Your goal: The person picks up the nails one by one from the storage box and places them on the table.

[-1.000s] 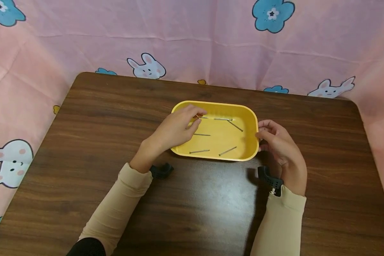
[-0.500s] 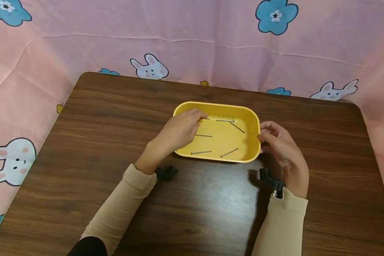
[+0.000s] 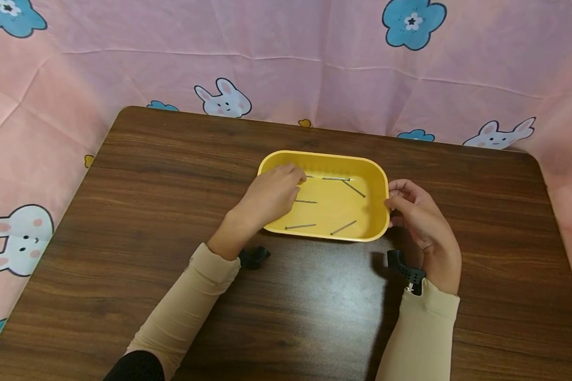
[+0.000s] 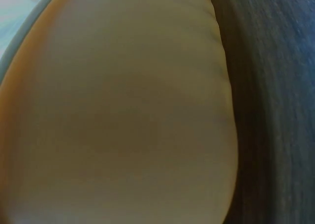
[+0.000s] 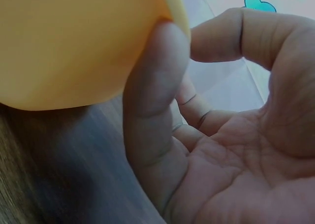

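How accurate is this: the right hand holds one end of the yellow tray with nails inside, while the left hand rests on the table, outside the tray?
Wrong only about the left hand: the head view shows it in the yellow tray. The rest stands: the right hand holds one end of the tray, with nails inside.

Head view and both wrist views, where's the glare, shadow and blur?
Head: glare on the table, shadow beside the right sleeve. Left wrist: blurred left sleeve fills most of it. Right wrist: creases clear on the right hand, backdrop washed out.
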Demonstrator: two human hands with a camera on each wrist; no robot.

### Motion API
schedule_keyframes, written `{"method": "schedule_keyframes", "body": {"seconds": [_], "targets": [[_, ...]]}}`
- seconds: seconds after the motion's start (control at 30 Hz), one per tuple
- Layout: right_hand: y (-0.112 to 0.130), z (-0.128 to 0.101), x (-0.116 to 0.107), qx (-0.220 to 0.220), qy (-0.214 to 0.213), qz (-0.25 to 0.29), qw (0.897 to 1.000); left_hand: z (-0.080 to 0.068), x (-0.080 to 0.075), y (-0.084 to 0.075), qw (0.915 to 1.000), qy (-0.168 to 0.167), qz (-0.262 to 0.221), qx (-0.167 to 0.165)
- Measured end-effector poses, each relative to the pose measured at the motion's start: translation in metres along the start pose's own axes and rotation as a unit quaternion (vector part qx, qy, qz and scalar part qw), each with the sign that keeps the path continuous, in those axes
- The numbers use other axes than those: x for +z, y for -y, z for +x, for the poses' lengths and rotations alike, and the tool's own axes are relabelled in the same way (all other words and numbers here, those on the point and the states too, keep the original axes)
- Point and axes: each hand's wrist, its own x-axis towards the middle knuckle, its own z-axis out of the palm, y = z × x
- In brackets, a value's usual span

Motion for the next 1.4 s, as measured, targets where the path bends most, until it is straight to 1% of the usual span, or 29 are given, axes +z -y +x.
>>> {"method": "schedule_keyframes", "body": {"seconds": [0.17, 0.37, 0.5, 0.6, 0.8, 0.93, 1.17, 1.4], "targets": [[-0.001, 0.001, 0.000, -0.004, -0.001, -0.005, 1.000, 0.001, -0.001, 0.000, 1.0000, 0.006, 0.006, -0.001], [-0.003, 0.001, 0.000, -0.011, -0.001, -0.011, 1.000, 0.002, -0.001, 0.000, 0.9999, 0.017, -0.003, -0.002], [-0.005, 0.003, 0.003, -0.010, 0.004, -0.002, 1.000, 0.000, 0.000, 0.001, 0.9996, 0.023, 0.003, -0.014], [-0.005, 0.004, 0.004, -0.011, 0.009, 0.006, 1.000, 0.000, 0.001, 0.002, 0.9995, 0.019, 0.009, -0.022], [-0.004, 0.001, 0.000, -0.015, 0.004, -0.006, 1.000, 0.006, 0.004, -0.003, 0.9998, 0.015, 0.002, -0.014], [-0.004, 0.001, -0.003, -0.011, 0.002, -0.010, 1.000, 0.008, 0.004, -0.005, 0.9998, 0.010, -0.002, -0.016], [-0.003, 0.003, -0.003, -0.019, 0.007, -0.008, 1.000, 0.007, 0.001, -0.006, 0.9991, -0.008, 0.000, -0.041], [-0.006, 0.003, -0.002, -0.019, 0.004, -0.004, 1.000, 0.010, 0.002, -0.007, 0.9984, -0.008, -0.003, -0.056]]}}
